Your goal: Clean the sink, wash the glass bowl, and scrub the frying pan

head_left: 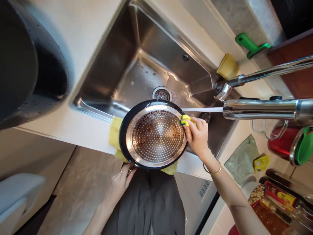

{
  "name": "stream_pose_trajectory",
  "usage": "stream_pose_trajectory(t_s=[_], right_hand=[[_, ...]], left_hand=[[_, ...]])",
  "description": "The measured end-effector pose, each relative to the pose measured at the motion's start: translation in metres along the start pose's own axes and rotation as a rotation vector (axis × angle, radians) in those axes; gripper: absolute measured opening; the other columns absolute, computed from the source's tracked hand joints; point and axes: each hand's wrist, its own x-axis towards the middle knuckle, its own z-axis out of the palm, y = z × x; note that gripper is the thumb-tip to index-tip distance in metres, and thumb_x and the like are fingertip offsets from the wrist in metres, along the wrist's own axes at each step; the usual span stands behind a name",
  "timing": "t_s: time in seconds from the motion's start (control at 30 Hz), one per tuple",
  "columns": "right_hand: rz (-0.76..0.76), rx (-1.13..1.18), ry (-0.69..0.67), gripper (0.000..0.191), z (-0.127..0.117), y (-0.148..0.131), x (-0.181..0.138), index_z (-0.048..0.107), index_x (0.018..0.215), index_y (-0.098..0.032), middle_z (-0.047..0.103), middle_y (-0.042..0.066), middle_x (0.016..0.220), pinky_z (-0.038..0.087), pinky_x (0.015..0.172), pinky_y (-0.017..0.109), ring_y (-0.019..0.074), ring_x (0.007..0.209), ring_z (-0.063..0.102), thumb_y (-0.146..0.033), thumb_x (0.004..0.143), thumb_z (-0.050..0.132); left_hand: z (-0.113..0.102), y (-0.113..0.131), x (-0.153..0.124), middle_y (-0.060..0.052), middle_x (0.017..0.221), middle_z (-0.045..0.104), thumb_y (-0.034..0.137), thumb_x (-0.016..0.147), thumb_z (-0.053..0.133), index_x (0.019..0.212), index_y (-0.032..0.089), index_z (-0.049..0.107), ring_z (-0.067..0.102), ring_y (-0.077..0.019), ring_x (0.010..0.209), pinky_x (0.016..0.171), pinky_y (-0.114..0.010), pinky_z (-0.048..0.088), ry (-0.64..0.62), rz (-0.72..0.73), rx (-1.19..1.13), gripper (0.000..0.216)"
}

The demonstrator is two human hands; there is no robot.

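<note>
A frying pan [158, 137] is tipped so its dotted, brown-stained underside faces me at the sink's front edge. At its near lower rim, my left hand [122, 179] is closed on the pan; the handle is mostly hidden. My right hand [198, 134] pinches a yellow and green sponge [185, 120] against the pan's right rim. A stream of water [202, 110] runs from the faucet [259, 109] towards the pan's upper right edge. Behind the pan lies the steel sink [102, 78] with its drain [162, 94] showing.
A yellow cloth [114, 132] lies over the counter edge beneath the pan. A large dark pot [51, 62] stands at the left. Along the right are a yellow sponge [228, 66], a green scraper [251, 45], a red jar [285, 142] and several bottles.
</note>
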Motion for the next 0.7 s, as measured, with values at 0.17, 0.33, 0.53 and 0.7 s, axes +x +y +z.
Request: stream_pose_trajectory(t_s=[0.17, 0.33, 0.53, 0.7], right_hand=[[-0.026, -0.044, -0.012, 0.025, -0.002, -0.004, 0.013, 0.063, 0.104, -0.022, 0.064, 0.009, 0.108, 0.036, 0.085, 0.041, 0.0237, 0.096, 0.050, -0.029, 0.094, 0.042], [-0.068, -0.085, -0.055, 0.029, 0.000, -0.010, 0.027, 0.063, 0.106, -0.021, 0.064, 0.009, 0.109, 0.035, 0.082, 0.039, 0.0236, 0.096, 0.049, -0.029, 0.096, 0.037], [-0.032, -0.050, -0.063, 0.026, -0.011, -0.004, 0.003, 0.064, 0.100, -0.019, 0.065, 0.009, 0.100, 0.037, 0.080, 0.037, 0.0219, 0.091, 0.049, -0.028, 0.096, 0.039], [-0.067, -0.085, -0.040, 0.027, -0.003, -0.007, 0.026, 0.064, 0.100, -0.020, 0.065, 0.008, 0.102, 0.036, 0.079, 0.037, 0.0219, 0.091, 0.049, -0.029, 0.096, 0.039]], left_hand=[[-0.003, 0.003, 0.006, -0.006, 0.076, 0.073, 0.043, 0.092, 0.036, 0.090, 0.022, 0.058, 0.070, -0.0225, 0.064, 0.056, -0.027, 0.048, -0.084, 0.010, -0.070, 0.031], [-0.002, 0.006, 0.005, -0.009, 0.069, 0.072, 0.042, 0.093, 0.034, 0.093, 0.018, 0.061, 0.068, -0.0251, 0.057, 0.050, -0.028, 0.045, -0.066, -0.008, 0.088, 0.037], [0.000, 0.011, 0.003, -0.009, 0.063, 0.070, 0.038, 0.093, 0.037, 0.098, 0.014, 0.063, 0.068, -0.0262, 0.055, 0.045, -0.027, 0.041, -0.066, -0.028, 0.263, 0.036], [0.000, 0.012, 0.004, -0.007, 0.064, 0.071, 0.035, 0.093, 0.038, 0.102, 0.015, 0.063, 0.068, -0.0236, 0.057, 0.048, -0.025, 0.042, -0.079, -0.024, 0.286, 0.033]])
